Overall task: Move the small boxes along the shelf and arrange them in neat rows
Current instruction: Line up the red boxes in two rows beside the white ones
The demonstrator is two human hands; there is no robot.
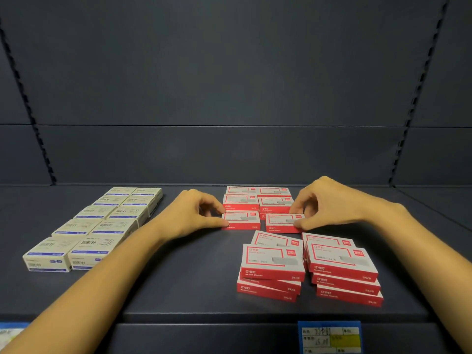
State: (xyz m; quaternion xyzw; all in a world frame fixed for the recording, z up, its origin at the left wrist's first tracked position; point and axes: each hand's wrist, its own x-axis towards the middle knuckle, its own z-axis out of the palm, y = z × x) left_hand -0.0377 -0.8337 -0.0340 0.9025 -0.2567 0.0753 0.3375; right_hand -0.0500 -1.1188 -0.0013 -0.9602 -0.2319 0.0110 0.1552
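Observation:
Small red-and-white staple boxes lie on the dark shelf (194,277) in two columns right of centre. My left hand (194,213) pinches the left end of one red box (242,221) between thumb and fingers. My right hand (321,200) pinches the right end of the neighbouring red box (282,222). Behind them sit more red boxes (258,199) in rows reaching the back. Nearer the front stand two uneven stacks of red boxes, the left stack (272,267) and the right stack (342,267).
Cream boxes with blue print (97,226) fill two tidy columns on the shelf's left side. A blue and yellow price label (329,337) hangs on the front edge. The grey back panel (229,98) rises behind, with slotted uprights at both sides.

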